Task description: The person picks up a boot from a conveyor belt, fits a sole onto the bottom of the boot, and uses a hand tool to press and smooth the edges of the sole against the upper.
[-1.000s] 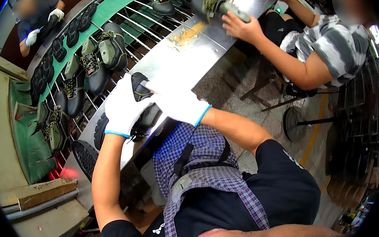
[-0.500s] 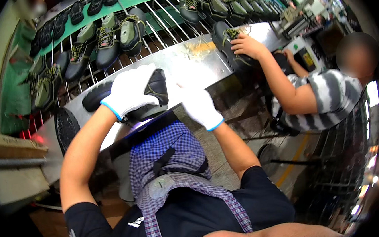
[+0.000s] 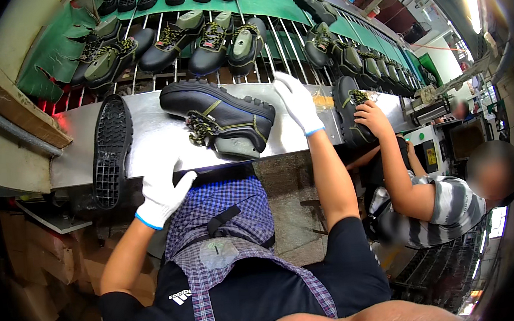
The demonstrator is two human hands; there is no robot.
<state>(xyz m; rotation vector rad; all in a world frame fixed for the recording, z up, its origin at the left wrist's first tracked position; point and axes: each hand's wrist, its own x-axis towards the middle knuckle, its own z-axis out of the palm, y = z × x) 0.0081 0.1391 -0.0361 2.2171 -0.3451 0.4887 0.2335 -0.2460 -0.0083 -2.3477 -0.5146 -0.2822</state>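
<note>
A black work shoe (image 3: 223, 118) with yellow stitching, speckled laces and a grey-green last inside lies on its side on the metal bench (image 3: 145, 124). Its lugged sole faces the far side. My left hand (image 3: 162, 195), in a white glove, hovers by the bench's near edge, thumb apart from the fingers, holding nothing. Right of the shoe, my white-gloved right hand (image 3: 297, 102) reaches over the bench with fingers stretched and nothing in them. A loose black sole (image 3: 111, 151), tread side showing, lies at the bench's left end, partly past the near edge.
Behind the bench, a rack of metal rods (image 3: 287, 43) and green sheeting (image 3: 266, 6) carries several lasted shoes (image 3: 208, 52) and loose soles. At right, a co-worker (image 3: 417, 202) has a hand on another black shoe (image 3: 344, 102). A wooden board (image 3: 24, 112) stands at left.
My left hand has let go of the shoe and drawn back toward me. My right hand has moved forward over the bench. The whole view has also shifted.
</note>
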